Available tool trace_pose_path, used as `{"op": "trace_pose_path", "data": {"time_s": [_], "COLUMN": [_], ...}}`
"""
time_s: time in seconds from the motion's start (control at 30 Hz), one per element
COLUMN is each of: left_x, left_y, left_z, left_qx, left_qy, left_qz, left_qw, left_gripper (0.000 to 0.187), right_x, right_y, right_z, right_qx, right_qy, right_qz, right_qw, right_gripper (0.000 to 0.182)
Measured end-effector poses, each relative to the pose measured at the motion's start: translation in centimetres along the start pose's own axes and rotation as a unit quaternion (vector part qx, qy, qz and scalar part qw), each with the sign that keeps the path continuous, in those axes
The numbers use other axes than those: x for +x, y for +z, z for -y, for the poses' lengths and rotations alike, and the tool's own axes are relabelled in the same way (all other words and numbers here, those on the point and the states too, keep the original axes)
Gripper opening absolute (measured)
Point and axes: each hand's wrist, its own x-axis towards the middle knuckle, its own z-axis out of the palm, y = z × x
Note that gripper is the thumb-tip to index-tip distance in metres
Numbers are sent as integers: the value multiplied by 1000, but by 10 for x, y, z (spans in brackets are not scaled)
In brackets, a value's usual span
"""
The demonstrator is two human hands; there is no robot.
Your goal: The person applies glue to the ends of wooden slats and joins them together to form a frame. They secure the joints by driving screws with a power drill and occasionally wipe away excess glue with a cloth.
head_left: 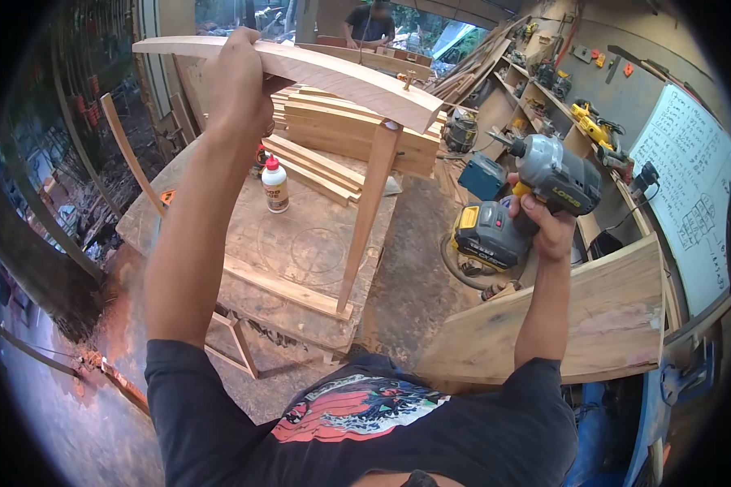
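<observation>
My left hand (237, 73) is closed around a curved wooden board (341, 77), held up near the top of the view. A screw (408, 79) stands up out of the board's right end. Under that end, an upright wooden leg (368, 215) slants down to a long wooden rail (288, 286) on the worktable (317, 235). Off to the right, my right hand (547, 227) grips the handle of a cordless impact driver (560, 174), its bit pointing up and left, apart from the screw. A glue bottle (275, 188) with a red cap stands on the table.
Stacked planks (357, 130) lie behind the curved board. A wide wooden panel (560, 325) leans at the lower right. Shelves with yellow power tools (593, 126) and a whiteboard (686, 195) line the right wall. Another person (370, 26) is at the back.
</observation>
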Motion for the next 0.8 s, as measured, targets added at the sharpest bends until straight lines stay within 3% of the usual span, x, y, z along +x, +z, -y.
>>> {"op": "trace_pose_path", "data": {"time_s": [0.8], "left_x": [-2], "left_y": [-6], "left_z": [-3], "left_qx": [-12], "left_qy": [11], "left_qz": [-5], "left_qw": [1000], "left_gripper": [35], "right_x": [8], "right_y": [-1], "right_z": [11], "right_qx": [-5], "right_qy": [-16], "right_qz": [48], "right_qw": [999], "right_gripper": [44]}}
